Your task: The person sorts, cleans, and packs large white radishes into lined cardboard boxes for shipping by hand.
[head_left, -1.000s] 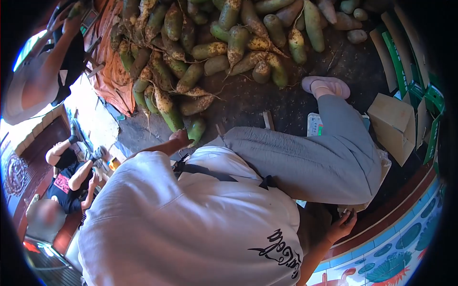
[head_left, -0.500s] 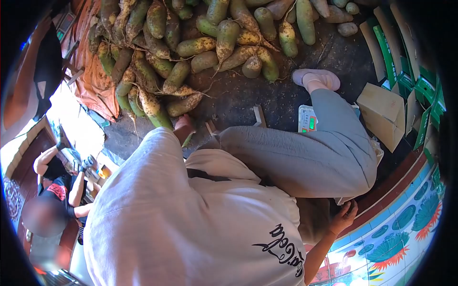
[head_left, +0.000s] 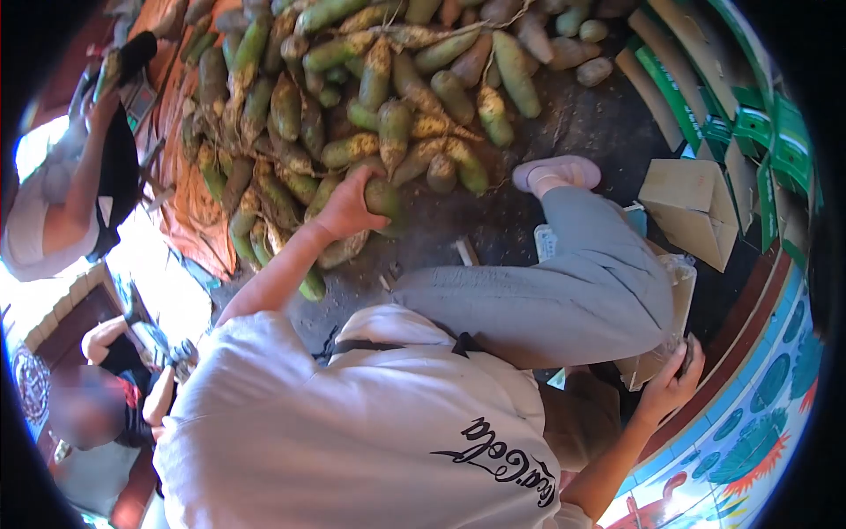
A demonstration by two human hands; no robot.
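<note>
Ok, risks here. Left hand (head_left: 348, 210) is wrapped around one radish (head_left: 384, 197) at the near edge of the pile (head_left: 388, 97), fingers closed over its top, arm stretched far out. Right hand (head_left: 671, 381) is well apart, down by the hip, fingers curled on the rim of a bag (head_left: 656, 351). It looks like a pinch, but the grip is partly hidden.

Failure modes, as I judge them:
- The radish is muddy and thick, so a one-handed grip could slip.
- Neighbours touch it on the far side of the left hand, so pulling it may roll a few onto the ground.
- Between the hands sit the bent leg, a scale (head_left: 544, 242) and a slipper (head_left: 557, 169). A swing could clip them.
- The bag mouth is held by one hand only and may sag shut.
- It's a long reach from a squat, so balance is thin.
</note>
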